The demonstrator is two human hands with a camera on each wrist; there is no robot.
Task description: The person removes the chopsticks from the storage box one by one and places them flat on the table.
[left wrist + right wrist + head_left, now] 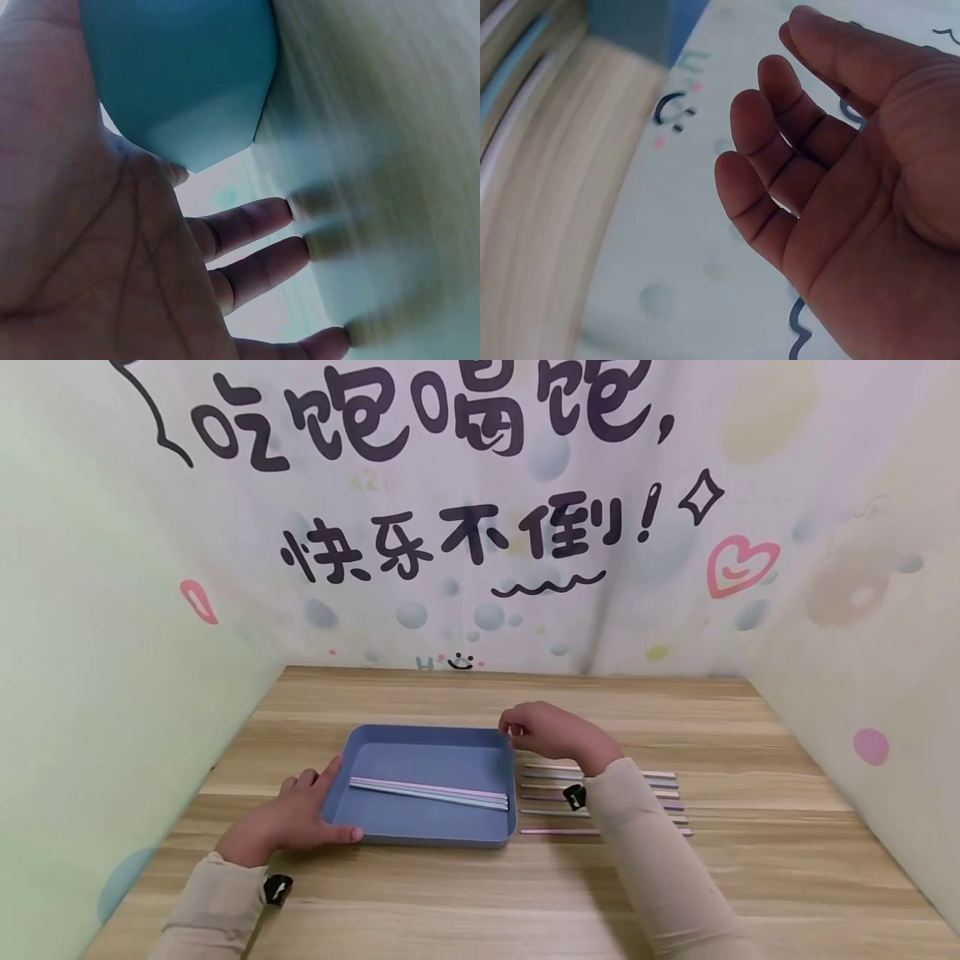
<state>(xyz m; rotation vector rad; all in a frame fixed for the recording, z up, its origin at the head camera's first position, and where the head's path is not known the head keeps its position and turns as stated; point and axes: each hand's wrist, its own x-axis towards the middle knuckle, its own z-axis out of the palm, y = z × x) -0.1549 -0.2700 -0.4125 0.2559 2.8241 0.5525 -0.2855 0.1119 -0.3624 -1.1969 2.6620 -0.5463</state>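
A blue rectangular tray (420,841) lies on the table with a few pastel chopsticks (427,790) slanting across its bottom. My left hand (300,814) rests at its left end, thumb at the front corner. In the left wrist view the fingers of this hand (112,247) reach out straight past the tray wall (187,75), tips at the tabletop. Over the tray's back right corner hovers my right hand (551,731), its fingers loosely bent. The right wrist view shows nothing in that hand (840,165). Several more chopsticks (551,832) lie side by side right of the tray, partly hidden by the right forearm.
The wood-grain table (420,902) is enclosed by a back wall (450,635) with black lettering and by pale side walls (847,677). Each wrist wears a small black device, on the left wrist (277,889) and the right wrist (575,797).
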